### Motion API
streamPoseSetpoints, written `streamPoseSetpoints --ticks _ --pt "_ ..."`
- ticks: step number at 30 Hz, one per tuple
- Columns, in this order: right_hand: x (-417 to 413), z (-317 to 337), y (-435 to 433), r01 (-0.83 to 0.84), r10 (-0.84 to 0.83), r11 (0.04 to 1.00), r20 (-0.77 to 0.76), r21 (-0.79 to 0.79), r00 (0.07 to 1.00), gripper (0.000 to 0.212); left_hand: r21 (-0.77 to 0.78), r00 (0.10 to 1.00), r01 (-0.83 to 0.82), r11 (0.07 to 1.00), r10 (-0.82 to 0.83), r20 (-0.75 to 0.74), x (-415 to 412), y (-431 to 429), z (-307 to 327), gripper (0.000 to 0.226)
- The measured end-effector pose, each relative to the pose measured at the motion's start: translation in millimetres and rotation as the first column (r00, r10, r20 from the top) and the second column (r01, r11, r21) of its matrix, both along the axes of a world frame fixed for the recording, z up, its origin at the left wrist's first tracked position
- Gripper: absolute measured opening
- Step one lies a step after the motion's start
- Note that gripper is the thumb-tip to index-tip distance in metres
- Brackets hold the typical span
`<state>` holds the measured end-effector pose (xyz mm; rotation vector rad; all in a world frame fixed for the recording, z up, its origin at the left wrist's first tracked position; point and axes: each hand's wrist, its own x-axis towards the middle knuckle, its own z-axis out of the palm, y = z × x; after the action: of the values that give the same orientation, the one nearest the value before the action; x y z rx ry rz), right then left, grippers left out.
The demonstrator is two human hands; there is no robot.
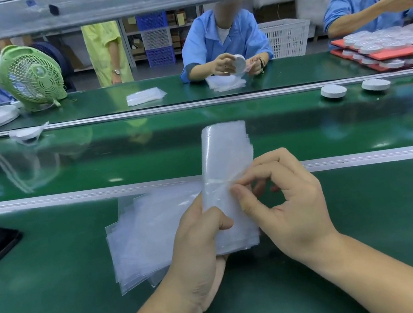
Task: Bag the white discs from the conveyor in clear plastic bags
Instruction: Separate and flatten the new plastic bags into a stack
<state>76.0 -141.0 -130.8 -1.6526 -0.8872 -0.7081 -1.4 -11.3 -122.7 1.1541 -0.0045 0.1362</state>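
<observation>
1. Green counter [58, 290] nearest, conveyor [144, 153] beyond it, with two white discs [333, 91] far right, untouched.
2. Left hand [200, 239] grips the bundle of clear bags [222, 153]; the right hand [289, 202] has its fingers [243, 196] pinching the top sheet.
3. Likely best: rub one layer free with the left grip firm, so only one bag lifts.

the conveyor belt [118, 157] is glossy green, mirroring the lights. the bags [224, 153] and the loose bag pile [144, 235] are thin, clear, filmy plastic. two discs [333, 91] look smooth, matt white. rails [70, 195] are pale brushed metal.
</observation>
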Motion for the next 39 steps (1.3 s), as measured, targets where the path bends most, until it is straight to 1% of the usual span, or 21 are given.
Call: streamPoseSetpoints --ticks 3,6,9,12,16,18,23,25,27,29,30,34,36,39 --pt "1.1 -1.3 -1.1 0.012 -0.011 1.0 0.039 -0.013 0.999 0.012 0.054 0.999 -0.024 0.998 0.023 0.024 -0.5 -0.2 -0.1 0.057" --pt "2.7 -3.6 -1.4 0.034 -0.032 0.999 0.07 -0.031 0.997 0.026 0.12 0.997 -0.061 0.991 0.055 0.055 -1.0 -0.5 0.6 0.06" --pt "3.8 -4.1 -1.9 0.036 -0.035 0.999 0.043 -0.022 0.998 0.032 0.132 0.995 -0.073 0.989 0.064 0.072 -1.8 -0.8 1.1 0.062" --pt "5.4 -3.1 -2.2 0.025 -0.025 1.0 0.014 -0.015 1.0 0.029 0.119 0.995 -0.085 0.989 0.078 0.067 -2.3 -0.3 0.1 0.062" --pt "6.0 -4.5 -0.5 -0.004 0.004 0.999 0.0 -0.053 1.0 0.014 0.088 0.994 -0.101 0.991 0.097 0.05 -1.6 0.8 -1.0 0.056" --pt "6.1 -5.4 0.2 0.01 -0.01 0.997 0.0 -0.08 1.0 0.013 0.074 0.994 -0.106 0.992 0.103 0.041 -0.9 1.2 -1.7 0.053" --pt "6.8 -5.6 -2.3 0.092 -0.084 0.989 0.073 -0.113 0.994 0.02 0.078 0.995 -0.103 0.992 0.103 -0.005 -0.9 -0.4 -1.6 0.049" --pt "8.1 -3.5 -4.3 0.175 -0.157 0.977 0.147 -0.122 0.977 0.022 0.113 0.993 -0.11 0.987 0.114 -0.03 -1.2 -1.8 -1.1 0.046" --pt "11.5 0.1 -7.2 0.259 -0.225 0.957 0.226 -0.133 0.948 0.024 0.143 0.99 -0.12 0.982 0.13 -0.061 -1.3 -2.7 -0.2 0.052" --pt "16.8 3.4 -11.5 0.324 -0.276 0.936 0.281 -0.138 0.919 0.025 0.145 0.99 -0.095 0.985 0.109 -0.087 -1.6 -3.7 1.0 0.06" --pt "19.2 4.7 -13.8 0.348 -0.295 0.927 0.303 -0.139 0.906 0.026 0.137 0.992 -0.068 0.988 0.082 -0.094 -1.7 -3.8 1.1 0.06" --pt "24.6 7.3 -18.4 0.405 -0.332 0.905 0.373 -0.133 0.866 0.023 0.041 0.993 0.08 0.996 -0.076 -0.094 -2.9 -1.4 -0.5 0.049" --pt "27.8 7.5 -19.5 0.393 -0.334 0.912 0.343 -0.117 0.878 0.017 0.005 0.99 0.121 0.993 -0.12 -0.071 -3.1 0.4 -4.1 0.048" --pt "35.3 11.0 -24.3 0.308 -0.291 0.95 0.198 -0.058 0.936 0.007 -0.011 0.99 0.131 0.991 -0.131 -0.047 -3.0 1.8 -7.8 0.05"
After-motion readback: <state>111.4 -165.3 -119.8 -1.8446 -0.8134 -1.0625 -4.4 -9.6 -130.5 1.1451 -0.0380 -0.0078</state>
